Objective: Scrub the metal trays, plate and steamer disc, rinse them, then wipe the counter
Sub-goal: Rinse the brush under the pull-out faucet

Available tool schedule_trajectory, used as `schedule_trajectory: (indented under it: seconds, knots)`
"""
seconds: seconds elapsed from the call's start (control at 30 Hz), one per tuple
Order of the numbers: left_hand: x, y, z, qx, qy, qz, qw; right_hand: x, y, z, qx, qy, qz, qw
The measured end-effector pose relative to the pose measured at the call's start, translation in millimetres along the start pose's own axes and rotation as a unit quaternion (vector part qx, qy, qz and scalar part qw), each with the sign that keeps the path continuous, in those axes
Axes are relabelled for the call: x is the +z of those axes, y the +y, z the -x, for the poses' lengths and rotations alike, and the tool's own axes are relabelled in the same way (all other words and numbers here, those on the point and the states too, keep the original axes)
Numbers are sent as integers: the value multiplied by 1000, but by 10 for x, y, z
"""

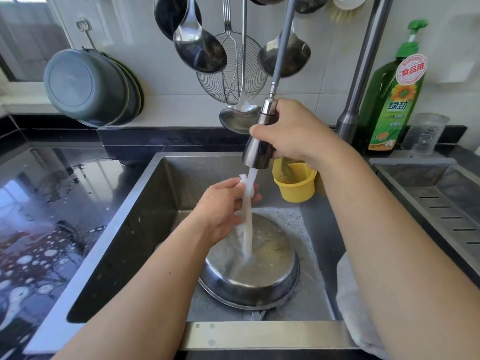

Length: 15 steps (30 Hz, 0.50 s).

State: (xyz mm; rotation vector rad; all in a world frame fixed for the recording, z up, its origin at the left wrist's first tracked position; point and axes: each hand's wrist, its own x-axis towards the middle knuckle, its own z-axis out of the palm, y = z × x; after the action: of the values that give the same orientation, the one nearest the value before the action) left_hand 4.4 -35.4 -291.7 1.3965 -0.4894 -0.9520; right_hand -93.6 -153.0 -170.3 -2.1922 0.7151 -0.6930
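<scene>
Right hand (293, 133): fingers curled round the dark metal pull-out spray head (259, 149) of the tap, thumb across its front. Long axis of the spray head runs steeply down and slightly left; nozzle points down into the steel sink (145, 216). Its braided hose (283, 45) rises up and to the right, out of the top edge of the view.

Left hand (226, 206): held under the nozzle, over the sink, with the fingers loosely curled and pinching a thin white strip of cloth (245, 203). The strip hangs roughly vertical, its upper end just above the fingertips, its lower end down in the stream. The water stream (248, 240) runs along the strip.

Round shallow stainless-steel tray (249, 274): lies on the sink floor, right of centre, open side up, tilted slightly so its near rim faces the camera. The stream lands inside it. Foam (293, 216) sits on the sink floor behind and to the right of it.

Small yellow plastic cup (296, 183): against the rear of the sink, upright, just below the right wrist.

Black glossy desk (44, 216) left of the sink: wet, with soap bubbles.

Green dish-soap bottle (389, 100): upright at the back right, beside the tap column.
</scene>
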Motion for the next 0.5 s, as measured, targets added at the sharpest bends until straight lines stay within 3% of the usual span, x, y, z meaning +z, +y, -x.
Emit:
schedule_trajectory:
  seconds: [0.23, 0.5]
  knots:
    - [36, 8, 58, 0, -36, -44, 998, 18, 33, 8, -1, 31, 22, 999]
    - [18, 22, 48, 21, -1, -11, 1000, -58, -65, 64, 10, -12, 11, 1000]
